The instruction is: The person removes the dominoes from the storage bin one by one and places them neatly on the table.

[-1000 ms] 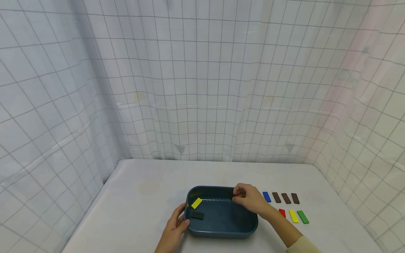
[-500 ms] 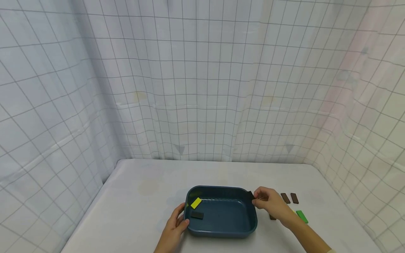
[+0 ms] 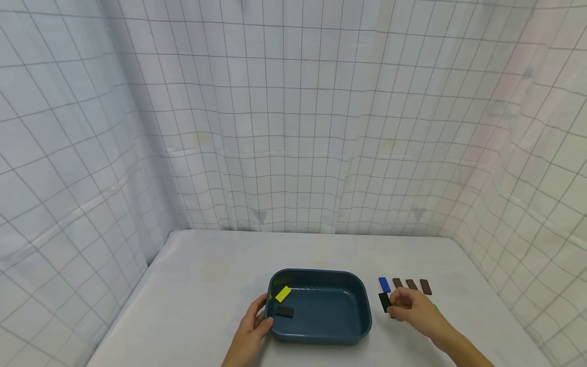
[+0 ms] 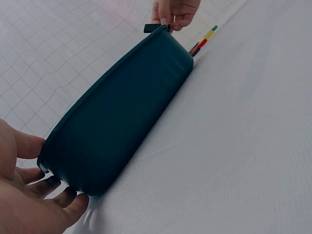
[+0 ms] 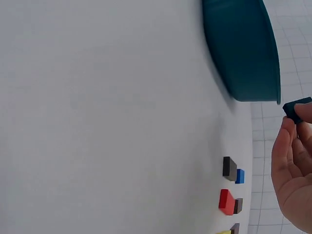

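My left hand (image 3: 249,326) grips the left end of a dark blue-green tub (image 3: 321,318), thumb at the rim and fingers against the outer wall. Inside the tub, at its left, lie a yellow block (image 3: 283,294) and a black block (image 3: 285,311). To the right of the tub, my right hand (image 3: 415,308) pinches another flat black block (image 3: 384,302) between thumb and fingers. It is just in front of a blue block (image 3: 384,284) on the table. Part of the block row under this hand is hidden in the head view.
Several brown blocks (image 3: 425,286) continue the back row to the right of the blue one. A red block (image 5: 226,202) and a dark block (image 5: 229,168) show in the right wrist view. A green block (image 3: 437,308) peeks out behind my right hand. Gridded white curtains (image 3: 298,153) surround the table.
My right hand has come out of the tub's right back corner with the black block and moved right, over the table near the block rows. The left hand stays on the tub.
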{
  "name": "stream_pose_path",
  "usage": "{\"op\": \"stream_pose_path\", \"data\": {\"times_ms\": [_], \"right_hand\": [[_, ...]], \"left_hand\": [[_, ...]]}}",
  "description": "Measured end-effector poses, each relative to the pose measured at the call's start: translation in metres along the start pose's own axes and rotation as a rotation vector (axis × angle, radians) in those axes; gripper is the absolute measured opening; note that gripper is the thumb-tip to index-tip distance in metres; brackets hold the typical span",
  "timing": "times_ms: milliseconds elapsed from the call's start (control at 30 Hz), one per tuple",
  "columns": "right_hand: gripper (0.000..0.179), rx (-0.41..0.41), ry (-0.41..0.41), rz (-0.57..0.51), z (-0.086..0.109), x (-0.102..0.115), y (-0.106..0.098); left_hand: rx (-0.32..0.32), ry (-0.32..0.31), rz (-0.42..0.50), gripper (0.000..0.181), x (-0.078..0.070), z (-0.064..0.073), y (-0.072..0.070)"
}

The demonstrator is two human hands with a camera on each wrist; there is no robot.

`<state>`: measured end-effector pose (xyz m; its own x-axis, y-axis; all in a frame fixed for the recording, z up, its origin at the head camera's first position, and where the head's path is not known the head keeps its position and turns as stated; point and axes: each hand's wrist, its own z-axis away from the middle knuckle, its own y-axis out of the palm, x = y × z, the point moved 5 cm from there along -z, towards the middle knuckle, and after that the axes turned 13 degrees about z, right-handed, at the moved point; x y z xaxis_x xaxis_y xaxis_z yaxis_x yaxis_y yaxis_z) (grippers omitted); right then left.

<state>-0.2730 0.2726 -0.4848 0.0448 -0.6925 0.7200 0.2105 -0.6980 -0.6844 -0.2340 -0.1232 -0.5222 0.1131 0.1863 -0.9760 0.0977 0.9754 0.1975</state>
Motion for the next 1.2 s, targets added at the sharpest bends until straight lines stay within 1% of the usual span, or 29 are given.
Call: {"op": "stream_pose_path", "data": {"times_ms": [67, 133, 233, 333, 400, 500, 600, 700, 800, 867, 1033, 1200], "right_hand": [[0.024, 0.001, 0.031, 0.002, 0.004, -0.008, 0.001], [0.022, -0.014, 0.088, 0.012, 0.007, -0.017, 0.004], [0.019, -0.051, 0.219, 0.018, 0.010, -0.032, 0.009], [0.019, -0.075, 0.329, 0.019, 0.015, -0.045, 0.015], [0.020, -0.065, 0.371, 0.021, 0.018, -0.050, 0.019], [0.021, -0.051, 0.400, 0.029, 0.021, -0.055, 0.023], [0.022, -0.045, 0.415, 0.060, 0.024, -0.059, 0.023], [0.024, -0.031, 0.436, 0.140, 0.028, -0.062, 0.023], [0.027, 0.003, 0.435, 0.230, 0.030, -0.063, 0.022], [0.027, 0.017, 0.414, 0.275, 0.031, -0.061, 0.020], [0.024, -0.010, 0.332, 0.351, 0.031, -0.050, 0.011], [0.021, -0.054, 0.266, 0.345, 0.028, -0.032, 0.000]], "left_hand": [[-0.002, 0.002, -0.002, 0.059, 0.000, 0.000, 0.000], [-0.006, 0.000, -0.003, 0.059, -0.001, 0.000, 0.000], [-0.007, -0.005, -0.005, 0.059, -0.001, 0.000, 0.001], [0.000, -0.002, -0.005, 0.059, -0.001, 0.001, 0.002], [-0.003, 0.004, 0.000, 0.059, -0.001, 0.001, 0.001], [-0.007, 0.018, 0.005, 0.058, -0.001, 0.002, 0.000], [-0.004, 0.024, 0.013, 0.058, -0.001, 0.002, 0.000], [0.011, 0.029, 0.021, 0.058, 0.000, 0.002, 0.001], [0.011, 0.031, 0.028, 0.058, 0.000, 0.002, 0.001], [0.009, 0.030, 0.029, 0.058, 0.000, 0.001, 0.001], [-0.003, 0.025, 0.028, 0.058, 0.000, 0.000, 0.001], [-0.009, 0.018, 0.030, 0.058, 0.001, 0.000, 0.000]]}}
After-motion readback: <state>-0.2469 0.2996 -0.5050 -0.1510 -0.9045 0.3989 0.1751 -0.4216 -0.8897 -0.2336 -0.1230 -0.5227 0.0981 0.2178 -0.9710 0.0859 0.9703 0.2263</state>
